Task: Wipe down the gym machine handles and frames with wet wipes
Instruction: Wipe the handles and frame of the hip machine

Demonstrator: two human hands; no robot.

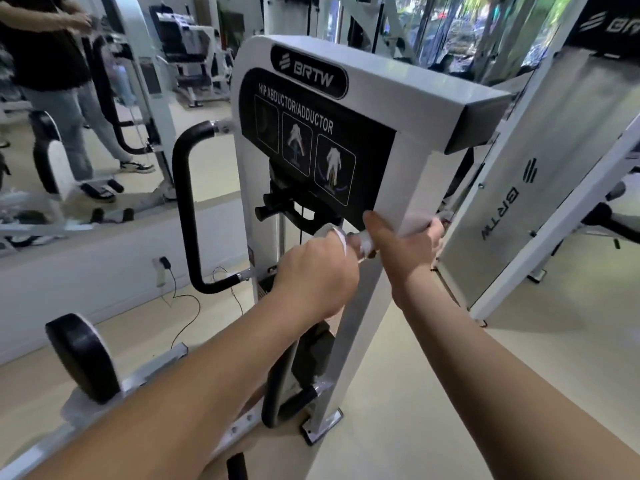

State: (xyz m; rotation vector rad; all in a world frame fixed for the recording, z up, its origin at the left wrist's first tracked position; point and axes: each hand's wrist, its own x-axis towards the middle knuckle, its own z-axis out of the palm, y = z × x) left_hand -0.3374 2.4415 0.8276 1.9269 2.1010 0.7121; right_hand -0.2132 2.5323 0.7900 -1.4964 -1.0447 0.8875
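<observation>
Two hands (315, 271), seemingly crosswise handle (363, 241).

1 head-worn view looks forward and down, close over the white machine frame (398, 174).

left hand (317, 271) grips wipe (337, 237) | right hand (403, 242) holds frame (408, 174), apparently

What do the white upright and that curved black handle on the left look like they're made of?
The white frame looks like painted metal: flat faces, crisp edges, a smooth soft sheen. The curved black handle looks like a matte foam or rubber sleeve over tube; shiny metal shows at its ends.
</observation>
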